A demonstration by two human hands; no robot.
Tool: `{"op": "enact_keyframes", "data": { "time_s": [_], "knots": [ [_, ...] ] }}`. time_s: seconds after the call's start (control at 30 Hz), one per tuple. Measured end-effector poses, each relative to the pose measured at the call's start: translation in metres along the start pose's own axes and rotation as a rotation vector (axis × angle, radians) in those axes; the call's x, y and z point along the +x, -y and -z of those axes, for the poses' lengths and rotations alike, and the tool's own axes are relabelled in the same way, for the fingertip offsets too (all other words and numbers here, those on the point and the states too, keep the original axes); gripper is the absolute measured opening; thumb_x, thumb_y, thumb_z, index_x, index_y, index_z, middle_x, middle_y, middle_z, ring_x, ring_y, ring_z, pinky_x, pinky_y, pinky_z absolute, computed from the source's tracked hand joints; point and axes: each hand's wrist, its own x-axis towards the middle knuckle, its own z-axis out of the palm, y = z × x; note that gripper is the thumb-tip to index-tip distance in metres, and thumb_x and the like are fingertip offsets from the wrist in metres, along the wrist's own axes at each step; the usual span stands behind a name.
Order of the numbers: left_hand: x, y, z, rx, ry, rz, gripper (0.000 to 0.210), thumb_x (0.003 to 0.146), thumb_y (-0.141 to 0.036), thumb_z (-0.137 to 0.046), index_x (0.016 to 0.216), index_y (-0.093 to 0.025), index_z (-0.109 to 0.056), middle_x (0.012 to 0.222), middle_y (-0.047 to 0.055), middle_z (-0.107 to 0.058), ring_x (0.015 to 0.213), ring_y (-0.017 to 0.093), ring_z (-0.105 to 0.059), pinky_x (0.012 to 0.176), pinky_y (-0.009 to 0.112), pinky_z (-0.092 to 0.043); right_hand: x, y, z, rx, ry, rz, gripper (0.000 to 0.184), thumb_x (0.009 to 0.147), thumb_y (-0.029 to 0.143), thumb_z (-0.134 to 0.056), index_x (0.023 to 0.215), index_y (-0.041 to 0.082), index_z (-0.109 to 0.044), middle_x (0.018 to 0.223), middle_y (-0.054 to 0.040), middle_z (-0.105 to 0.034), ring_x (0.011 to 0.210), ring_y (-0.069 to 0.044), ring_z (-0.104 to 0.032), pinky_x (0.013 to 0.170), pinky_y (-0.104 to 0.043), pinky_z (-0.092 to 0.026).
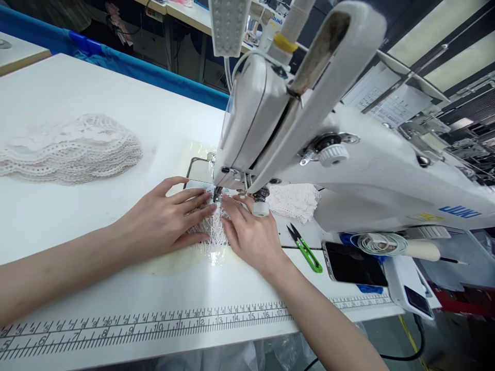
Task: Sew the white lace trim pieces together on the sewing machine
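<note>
A small piece of white lace [214,229] lies under the presser foot [217,194] of a white sewing machine [247,118]. My left hand [166,214] rests on the lace's left side, palm down, its fingers stretched out and spread. From the right, my right hand [253,237] lies on the lace's other edge with thumb and fingers apart. Part of its fingertips is hidden behind the machine's lower knob [260,206]. More white lace [294,202] lies on the bed beneath the machine arm, just beyond my right hand.
Layered lace pieces [73,152] form a pile on the left of the white table [162,288]. Green-handled thread snips [305,250], a phone [355,263] and a coiled cord [381,243] lie at right. A printed ruler [185,324] runs along the front edge.
</note>
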Motion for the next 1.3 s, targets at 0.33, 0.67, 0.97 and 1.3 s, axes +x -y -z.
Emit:
{"op": "enact_keyframes", "data": {
  "time_s": [0.33, 0.67, 0.97, 1.3],
  "knots": [
    [-0.008, -0.006, 0.007, -0.048, -0.104, -0.159, 0.04, 0.11, -0.04, -0.048, 0.113, -0.011, -0.075, 0.112, 0.01, -0.081, 0.104, 0.024, -0.075, 0.101, 0.043, -0.054, -0.007, -0.002, 0.005, 0.19, -0.153, 0.191, 0.018, 0.1, 0.015, -0.058, 0.108, 0.016, -0.075, 0.112, -0.0058, -0.081, 0.1, -0.019, -0.074, 0.083, -0.032, -0.059],
    [-0.007, -0.015, 0.003, -0.001, -0.116, -0.092, 0.03, 0.109, -0.02, -0.047, 0.122, -0.009, -0.071, 0.119, 0.01, -0.08, 0.104, 0.022, -0.073, 0.089, 0.037, -0.057, -0.005, -0.003, 0.004, 0.13, -0.163, 0.173, 0.018, 0.103, 0.016, -0.061, 0.112, 0.013, -0.076, 0.113, -0.0064, -0.082, 0.091, -0.02, -0.074, 0.085, -0.035, -0.06],
    [-0.013, -0.017, -0.004, -0.026, -0.166, -0.112, 0.031, 0.103, -0.008, -0.043, 0.114, -0.012, -0.072, 0.116, 0.009, -0.08, 0.112, 0.021, -0.071, 0.112, 0.039, -0.051, -0.004, -0.005, 0.007, 0.149, -0.222, 0.238, 0.012, 0.099, 0.01, -0.066, 0.098, 0.014, -0.078, 0.106, -0.0022, -0.084, 0.084, -0.014, -0.074, 0.068, -0.028, -0.056],
    [-0.002, -0.008, 0.005, 0.04, -0.113, -0.102, 0.032, 0.104, -0.006, -0.044, 0.103, -0.015, -0.075, 0.11, 0.006, -0.083, 0.103, 0.018, -0.075, 0.103, 0.034, -0.056, 0.001, -0.003, 0.005, 0.118, -0.223, 0.215, 0.014, 0.1, 0.011, -0.065, 0.096, 0.016, -0.078, 0.107, -0.0022, -0.084, 0.085, -0.015, -0.075, 0.068, -0.028, -0.055]
  ]
}}
